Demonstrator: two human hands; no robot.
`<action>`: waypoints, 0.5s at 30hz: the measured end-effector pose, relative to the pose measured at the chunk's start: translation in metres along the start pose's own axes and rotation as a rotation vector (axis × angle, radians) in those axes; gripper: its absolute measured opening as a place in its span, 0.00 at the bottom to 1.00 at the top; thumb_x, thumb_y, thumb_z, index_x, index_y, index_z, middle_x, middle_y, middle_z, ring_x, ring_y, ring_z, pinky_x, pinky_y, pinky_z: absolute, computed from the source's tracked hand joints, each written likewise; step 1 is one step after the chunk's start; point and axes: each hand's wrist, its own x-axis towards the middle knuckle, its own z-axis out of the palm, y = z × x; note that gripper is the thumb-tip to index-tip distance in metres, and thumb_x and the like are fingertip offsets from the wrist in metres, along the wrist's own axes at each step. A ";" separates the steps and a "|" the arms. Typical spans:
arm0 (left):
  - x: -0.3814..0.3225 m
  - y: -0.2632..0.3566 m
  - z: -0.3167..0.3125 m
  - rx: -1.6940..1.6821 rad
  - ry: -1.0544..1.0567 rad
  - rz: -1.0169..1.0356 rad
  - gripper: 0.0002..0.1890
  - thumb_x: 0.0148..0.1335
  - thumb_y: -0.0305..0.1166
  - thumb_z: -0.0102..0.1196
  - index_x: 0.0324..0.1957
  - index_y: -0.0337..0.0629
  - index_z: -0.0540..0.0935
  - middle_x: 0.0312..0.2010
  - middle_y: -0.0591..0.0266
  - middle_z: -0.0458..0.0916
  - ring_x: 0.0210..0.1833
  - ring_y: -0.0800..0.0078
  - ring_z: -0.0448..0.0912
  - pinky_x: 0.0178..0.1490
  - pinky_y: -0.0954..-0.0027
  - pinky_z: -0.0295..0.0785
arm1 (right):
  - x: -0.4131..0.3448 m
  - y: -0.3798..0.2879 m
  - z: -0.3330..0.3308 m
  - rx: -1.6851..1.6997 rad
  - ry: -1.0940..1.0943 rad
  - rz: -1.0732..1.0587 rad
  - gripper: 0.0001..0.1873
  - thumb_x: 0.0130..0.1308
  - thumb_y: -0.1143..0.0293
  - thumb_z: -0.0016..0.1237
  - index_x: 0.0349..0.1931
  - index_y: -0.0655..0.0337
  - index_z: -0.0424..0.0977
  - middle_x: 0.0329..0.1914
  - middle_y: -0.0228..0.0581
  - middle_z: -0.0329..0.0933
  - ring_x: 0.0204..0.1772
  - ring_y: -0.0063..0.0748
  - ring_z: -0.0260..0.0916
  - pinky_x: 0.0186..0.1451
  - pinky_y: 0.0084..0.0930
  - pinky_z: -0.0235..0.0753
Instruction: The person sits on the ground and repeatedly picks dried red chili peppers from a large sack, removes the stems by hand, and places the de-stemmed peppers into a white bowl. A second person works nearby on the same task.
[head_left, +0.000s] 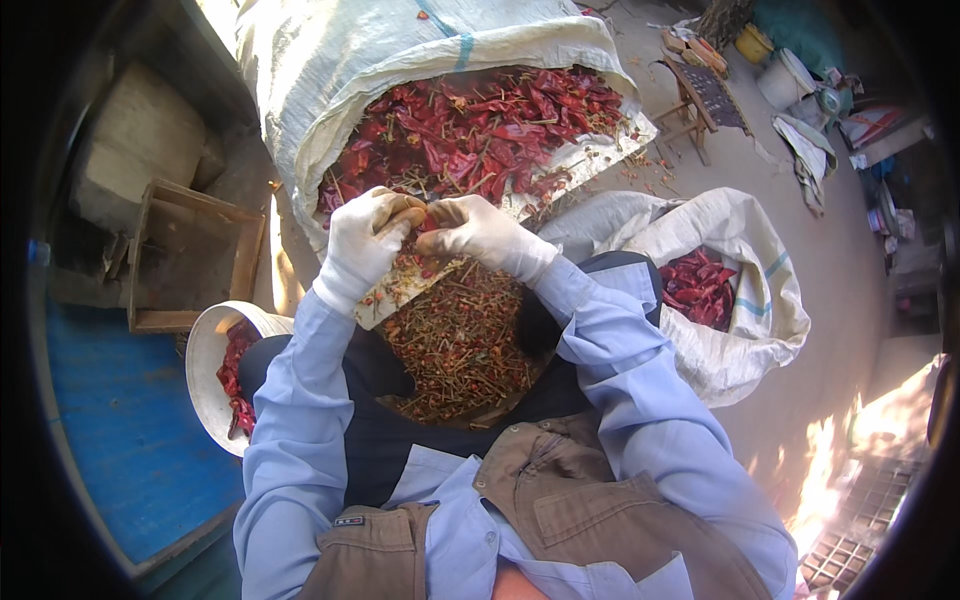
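My left hand and my right hand, both in white work gloves with brownish fingertips, meet at the near edge of a pale board. Between their fingers is a red dried chili, partly hidden by the gloves. Just beyond, dried red chilies spill from the mouth of a large white woven sack lying on its side. Below my hands, between my legs, lies a heap of chili stems and bits.
A white bucket with chilies stands at the left, near an empty wooden frame box. An open woven sack holding chilies is at the right. A folding stool and buckets stand at the back right.
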 end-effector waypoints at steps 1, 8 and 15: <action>0.000 0.000 0.001 0.032 0.004 0.010 0.09 0.59 0.19 0.62 0.42 0.32 0.87 0.34 0.56 0.86 0.36 0.73 0.83 0.41 0.71 0.76 | 0.002 -0.002 0.002 -0.077 -0.003 0.036 0.11 0.71 0.69 0.59 0.46 0.68 0.77 0.34 0.31 0.80 0.35 0.21 0.78 0.40 0.24 0.80; -0.004 0.002 0.013 -0.557 0.053 -0.528 0.08 0.68 0.28 0.62 0.42 0.30 0.86 0.29 0.64 0.83 0.26 0.79 0.79 0.31 0.78 0.73 | -0.002 -0.012 0.006 -0.280 -0.001 0.098 0.09 0.75 0.69 0.54 0.44 0.68 0.77 0.29 0.28 0.76 0.31 0.18 0.72 0.36 0.22 0.75; -0.007 -0.008 0.013 -0.857 0.063 -0.577 0.16 0.71 0.38 0.60 0.45 0.30 0.84 0.26 0.67 0.79 0.20 0.82 0.73 0.25 0.81 0.68 | -0.006 -0.014 0.005 -0.215 0.016 0.079 0.08 0.76 0.69 0.54 0.43 0.66 0.78 0.25 0.25 0.72 0.28 0.16 0.67 0.32 0.22 0.69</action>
